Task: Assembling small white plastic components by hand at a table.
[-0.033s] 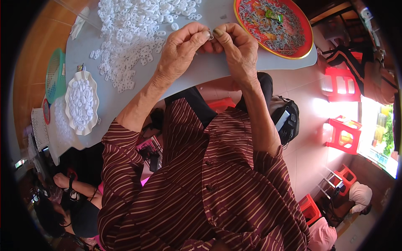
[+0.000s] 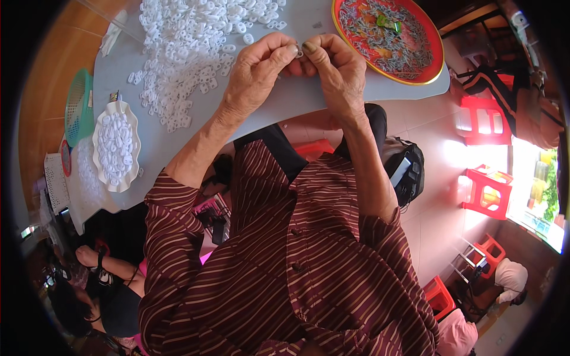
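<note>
My left hand (image 2: pixel 255 71) and my right hand (image 2: pixel 341 74) meet above the near edge of the grey table (image 2: pixel 267 107). Thumbs and fingers of both are pinched together around a small whitish piece (image 2: pixel 300 53), mostly hidden by the fingertips. Left of my hands spreads a heap of small white plastic parts (image 2: pixel 190 35), with flatter pieces that have holes (image 2: pixel 178 95) at its near side. To the right, a round red tray (image 2: pixel 440 50) with a yellow rim holds many thin grey metal pieces (image 2: pixel 362 29), perhaps screws, and a green item (image 2: pixel 389 24).
A white wavy-edged dish (image 2: pixel 136 148) of white oval pieces (image 2: pixel 114 142) stands at the table's left, beside a green basket (image 2: pixel 77 107). Another person (image 2: pixel 119 296) sits at lower left. A black bag (image 2: pixel 407 169) and red stools (image 2: pixel 490 193) are on the right.
</note>
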The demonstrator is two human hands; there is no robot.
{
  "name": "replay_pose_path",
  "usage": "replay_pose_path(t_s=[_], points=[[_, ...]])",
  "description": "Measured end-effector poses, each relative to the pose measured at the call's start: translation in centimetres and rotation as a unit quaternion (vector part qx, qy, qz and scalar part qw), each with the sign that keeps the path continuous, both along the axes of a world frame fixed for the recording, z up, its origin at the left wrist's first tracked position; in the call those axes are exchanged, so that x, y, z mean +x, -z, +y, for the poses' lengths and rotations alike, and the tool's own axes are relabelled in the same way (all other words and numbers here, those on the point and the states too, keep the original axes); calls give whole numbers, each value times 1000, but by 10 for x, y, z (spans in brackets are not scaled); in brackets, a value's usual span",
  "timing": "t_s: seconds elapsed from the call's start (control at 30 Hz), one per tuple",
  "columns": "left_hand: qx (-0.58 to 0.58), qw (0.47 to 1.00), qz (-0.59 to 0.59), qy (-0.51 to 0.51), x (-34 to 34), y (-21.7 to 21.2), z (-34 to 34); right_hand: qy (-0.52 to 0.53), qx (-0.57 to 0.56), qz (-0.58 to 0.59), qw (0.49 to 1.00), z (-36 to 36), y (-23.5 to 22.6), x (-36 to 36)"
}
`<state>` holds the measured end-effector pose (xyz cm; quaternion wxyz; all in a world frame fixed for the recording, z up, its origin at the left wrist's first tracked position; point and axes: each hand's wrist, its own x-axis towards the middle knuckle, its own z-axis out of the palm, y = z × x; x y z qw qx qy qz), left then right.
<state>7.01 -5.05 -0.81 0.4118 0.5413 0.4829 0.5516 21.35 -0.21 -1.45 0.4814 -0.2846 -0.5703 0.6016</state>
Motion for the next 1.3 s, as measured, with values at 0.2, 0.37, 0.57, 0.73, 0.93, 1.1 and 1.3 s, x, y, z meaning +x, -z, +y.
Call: replay_pose_path(t_s=[0.2, 0.37, 0.57, 0.73, 0.93, 1.1, 1.3], points=[[-11, 1000, 5, -1, -1, 0, 2, 5, -2, 8, 1000, 0, 3, 0], [-17, 1000, 10, 0, -1, 0, -1, -1, -7, 24, 1000, 0, 1, 1], [-10, 1000, -10, 16, -2, 2, 0, -2, 11, -3, 1000, 0, 2, 0], [19, 1000, 21, 8, -1, 6, -1, 25, 57, -34, 998, -2, 1, -2], [52, 995, 87, -26, 2, 6, 3, 72, 71, -81, 992, -3, 1, -2], [44, 998, 35, 25, -2, 10, 3, 71, 72, -70, 992, 0, 7, -2], [36, 997, 53, 36, -3, 6, 0, 62, 89, -83, 991, 1, 5, 0]])
